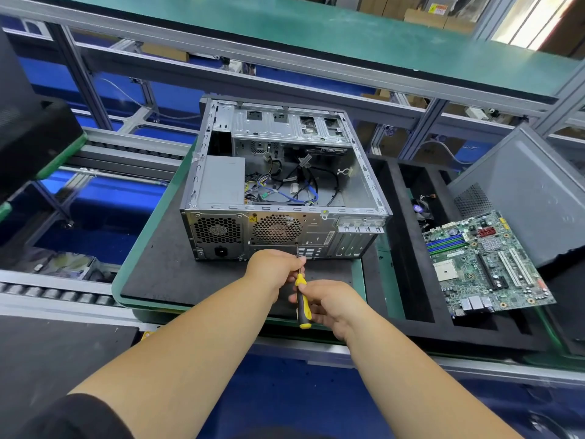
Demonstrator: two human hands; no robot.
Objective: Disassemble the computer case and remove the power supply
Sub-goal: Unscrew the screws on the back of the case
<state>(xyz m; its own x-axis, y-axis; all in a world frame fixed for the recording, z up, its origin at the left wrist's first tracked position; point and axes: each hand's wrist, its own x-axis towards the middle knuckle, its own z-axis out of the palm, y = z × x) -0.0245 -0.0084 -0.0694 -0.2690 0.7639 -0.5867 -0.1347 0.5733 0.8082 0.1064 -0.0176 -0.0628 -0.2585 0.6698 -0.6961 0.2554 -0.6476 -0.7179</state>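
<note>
Right hand nearest, fingers curled round yellow-black handle of screwdriver. Left hand ahead, fingertips pinching shaft near tip. Tip at rear panel of case, below round fan grille. Case on dark mat, side open, loose cables inside. Power supply in case's near-left corner. Motherboard in foam tray, right of case.
</note>
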